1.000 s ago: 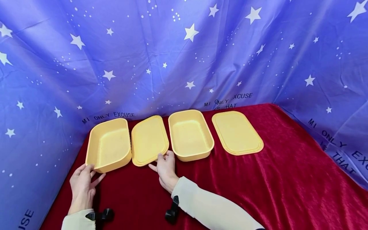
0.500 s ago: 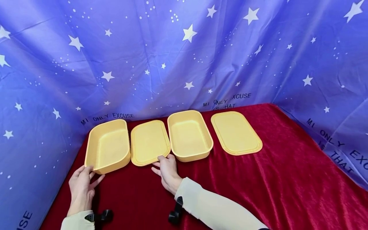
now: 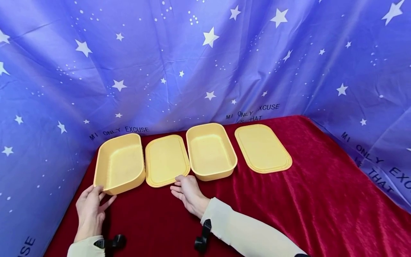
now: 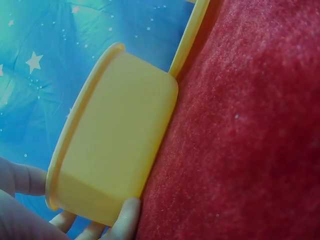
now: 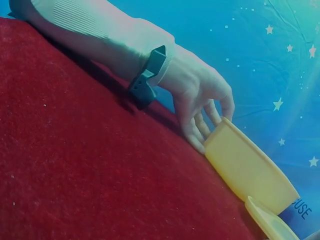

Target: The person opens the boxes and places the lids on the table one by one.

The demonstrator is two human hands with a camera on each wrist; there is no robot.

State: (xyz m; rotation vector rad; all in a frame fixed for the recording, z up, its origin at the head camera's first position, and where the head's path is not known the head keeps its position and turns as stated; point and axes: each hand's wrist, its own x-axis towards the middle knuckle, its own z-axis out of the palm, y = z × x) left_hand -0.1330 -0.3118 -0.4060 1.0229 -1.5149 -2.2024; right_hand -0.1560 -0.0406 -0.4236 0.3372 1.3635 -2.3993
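Observation:
On the left stands an open yellow container [image 3: 120, 162]. My left hand [image 3: 90, 210] holds its near-left corner, one fingertip at the rim and other fingers low on the outer wall, as the left wrist view shows up close on the container [image 4: 115, 130]. To its right lies a yellow lid [image 3: 167, 160] with a grooved border. My right hand [image 3: 191, 194] is at that lid's near-right edge, fingertips right at the rim, fingers loosely extended. The right wrist view shows my left hand [image 5: 195, 95] at the container [image 5: 250, 165], with the lid [image 5: 270, 220] beside it.
A second open yellow container [image 3: 212, 153] stands just right of the lid, and another yellow lid [image 3: 263, 148] lies farther right. All rest on a red velvet cloth [image 3: 321, 192]. A blue star-patterned curtain [image 3: 179, 43] hangs behind and at both sides.
The lid between the containers has turned slightly and come down flat beside the second container. My right hand has drawn back a little, toward the right and nearer me. My left hand keeps its hold.

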